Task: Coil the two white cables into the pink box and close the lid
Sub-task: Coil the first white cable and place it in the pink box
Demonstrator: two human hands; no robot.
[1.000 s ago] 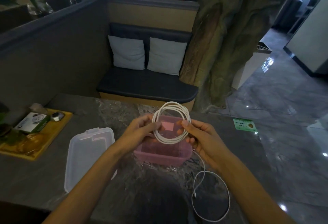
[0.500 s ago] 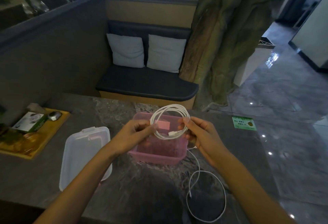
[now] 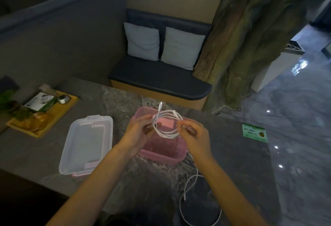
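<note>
At the centre of the frame both hands hold a coiled white cable [image 3: 167, 125] above the open pink plastic box [image 3: 162, 152], which stands on the dark marbled stone worktop [image 3: 44, 147]. The left hand [image 3: 138, 130] pinches the coil's left side, fingers curled on the loops; the right hand [image 3: 194, 136] pinches its right side the same way. One plug end sticks up from the coil toward the top of the frame. The clear rectangular lid with pink clips [image 3: 86, 142] lies flat just left of the box. A second white cable [image 3: 191, 197] lies in loose loops on the worktop at lower right, below the box. A yellow wooden tray [image 3: 59, 112] with small items sits at far left.
</note>
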